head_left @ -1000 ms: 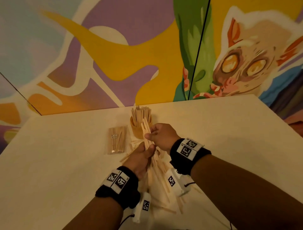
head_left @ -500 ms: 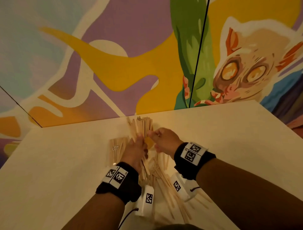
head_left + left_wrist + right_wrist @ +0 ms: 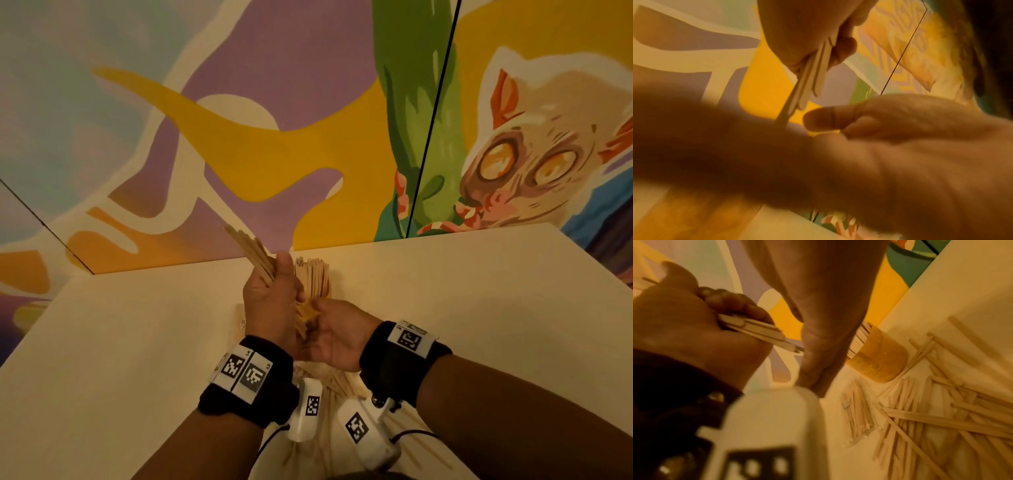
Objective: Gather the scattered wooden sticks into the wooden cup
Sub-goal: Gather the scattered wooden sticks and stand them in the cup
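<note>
My left hand (image 3: 270,298) grips a bundle of flat wooden sticks (image 3: 250,250) that fans up and to the left, just left of the cup. The bundle's lower ends butt against the palm of my right hand (image 3: 332,337), whose fingers look relaxed. In the right wrist view the left hand (image 3: 684,324) curls round the bundle (image 3: 760,332), and its tips touch the right hand (image 3: 824,313). Behind stands the wooden cup (image 3: 879,363), packed with upright sticks (image 3: 313,277). Several loose sticks (image 3: 941,418) lie scattered on the table, near the cup.
A clear packet of sticks (image 3: 857,415) lies flat left of the cup. The pale table (image 3: 479,308) runs back to a painted wall just behind the cup. More loose sticks (image 3: 335,380) lie under my wrists.
My left hand has lifted the bundle off the table and tilted it up to the left of the cup. My right hand has dropped from the bundle's top to its lower ends.
</note>
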{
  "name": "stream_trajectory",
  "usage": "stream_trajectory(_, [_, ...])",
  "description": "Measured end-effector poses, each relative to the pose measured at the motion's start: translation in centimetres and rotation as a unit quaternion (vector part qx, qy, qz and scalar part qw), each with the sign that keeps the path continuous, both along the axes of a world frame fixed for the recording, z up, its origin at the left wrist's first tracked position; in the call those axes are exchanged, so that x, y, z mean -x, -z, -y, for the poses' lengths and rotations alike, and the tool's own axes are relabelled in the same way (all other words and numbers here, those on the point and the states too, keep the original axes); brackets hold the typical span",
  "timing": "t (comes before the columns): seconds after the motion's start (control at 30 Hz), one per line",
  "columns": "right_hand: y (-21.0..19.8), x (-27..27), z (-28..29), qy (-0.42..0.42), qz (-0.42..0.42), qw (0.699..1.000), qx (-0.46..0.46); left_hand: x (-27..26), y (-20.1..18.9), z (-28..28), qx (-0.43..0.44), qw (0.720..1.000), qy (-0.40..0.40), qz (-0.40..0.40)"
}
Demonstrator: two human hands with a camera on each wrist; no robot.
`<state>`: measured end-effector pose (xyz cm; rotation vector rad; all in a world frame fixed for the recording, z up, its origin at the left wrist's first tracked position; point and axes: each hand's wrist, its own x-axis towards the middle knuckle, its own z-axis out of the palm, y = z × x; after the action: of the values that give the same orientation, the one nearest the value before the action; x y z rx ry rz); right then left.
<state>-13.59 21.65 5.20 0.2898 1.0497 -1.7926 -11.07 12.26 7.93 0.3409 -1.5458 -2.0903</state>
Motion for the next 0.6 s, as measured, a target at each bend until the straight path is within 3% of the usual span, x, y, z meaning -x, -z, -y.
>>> stream_trajectory(0.1, [-0.8, 0.4, 0.2, 0.013, -0.029, 0.998, 0.051, -0.3, 0.7, -0.1, 0.006, 0.999, 0.033, 0.040])
stream_trajectory(0.3, [-0.5, 0.5, 0.1, -0.006, -0.067, 0.997, 0.046, -0.4, 1.9, -0.2, 0.023, 0.995, 0.059, 0.077])
stream_trajectory(0.4, [0.1, 1.4, 0.0, 0.007, -0.156, 0.986, -0.050, -0.5, 1.7, -0.2, 0.044, 0.991, 0.089, 0.084])
stream_trajectory(0.43, [0.2, 1.9, -0.2, 0.021, -0.239, 0.965, -0.103, -0.5, 1.7, -0.1, 0.054, 0.989, 0.102, 0.092])
stream_trajectory(0.47, [0.0, 2.4, -0.5, 0.029, -0.343, 0.926, -0.154, -0.6, 1.9, 0.2, 0.069, 0.986, 0.116, 0.102])
stream_trajectory(0.53, [-1.3, 3.0, -1.4, 0.039, -0.554, 0.806, -0.204, -0.7, 2.4, 0.7, 0.092, 0.976, 0.149, 0.131])
stream_trajectory(0.6, [-3.5, 3.0, -2.2, 0.036, -0.703, 0.684, -0.193, -1.0, 2.7, 1.0, 0.099, 0.965, 0.176, 0.165])
